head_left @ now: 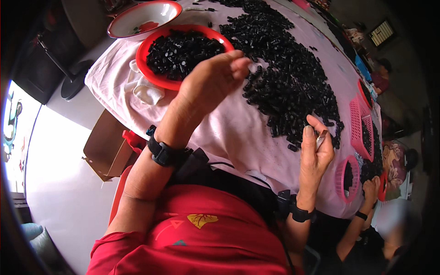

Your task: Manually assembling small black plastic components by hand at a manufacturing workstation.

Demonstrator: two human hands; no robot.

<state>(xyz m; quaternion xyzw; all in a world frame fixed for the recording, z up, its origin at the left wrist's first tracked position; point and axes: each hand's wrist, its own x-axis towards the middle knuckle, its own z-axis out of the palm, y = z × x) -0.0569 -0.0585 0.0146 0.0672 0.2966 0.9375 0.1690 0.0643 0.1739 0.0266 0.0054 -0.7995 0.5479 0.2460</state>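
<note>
My left hand (213, 78) is over the right rim of a red basin (143, 59) heaped with small black cylindrical pieces (183, 52). Its fingers are bent together, pointing toward a large spread of similar black pieces (293, 82) on the pink cloth; anything inside them is hidden. My right hand (316, 153) is raised at the near edge of that spread. A small silvery metal tool (321, 139) lies in its curled fingers, thumb and forefinger pointing up. The tool's exact kind cannot be made out.
A white enamel basin (123, 25) with a red rim stands behind the red one. Pink baskets (362, 130) line the right side, where another person's hands (370, 188) work. A white cloth (149, 94) lies near the left edge; a cardboard box (107, 146) is below.
</note>
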